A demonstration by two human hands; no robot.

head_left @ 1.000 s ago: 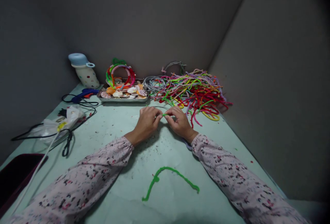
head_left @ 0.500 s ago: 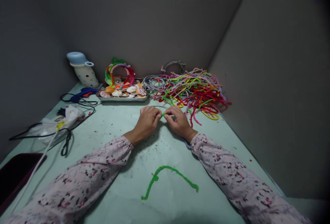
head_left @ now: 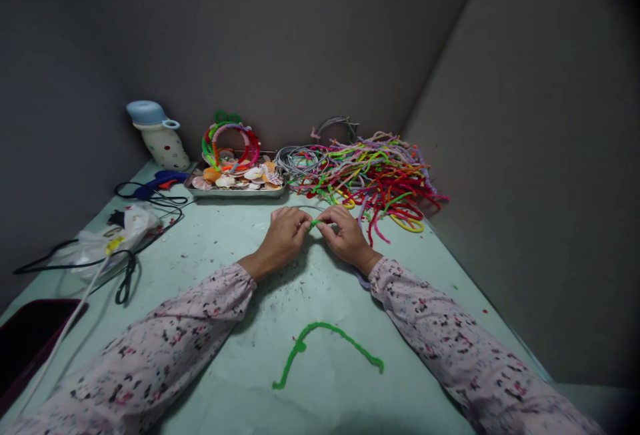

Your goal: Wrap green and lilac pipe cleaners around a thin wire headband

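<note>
Near the middle of the table, my left hand (head_left: 287, 231) and my right hand (head_left: 343, 235) pinch a small green fuzzy piece (head_left: 314, 223) between their fingertips. A thin grey wire loop (head_left: 311, 207) shows behind the fingers, partly hidden by both hands. Closer to me, a bent green pipe cleaner (head_left: 327, 327) lies on the pale green table, touched by neither hand.
A metal tray (head_left: 235, 193) of shells with colourful rings stands at the back, beside grey wire coils (head_left: 300, 160) and a pipe cleaner heap (head_left: 380, 171). On the left are a bottle (head_left: 163, 145), black cables (head_left: 131, 275), a plastic bag (head_left: 137, 225) and a dark bin (head_left: 35, 341).
</note>
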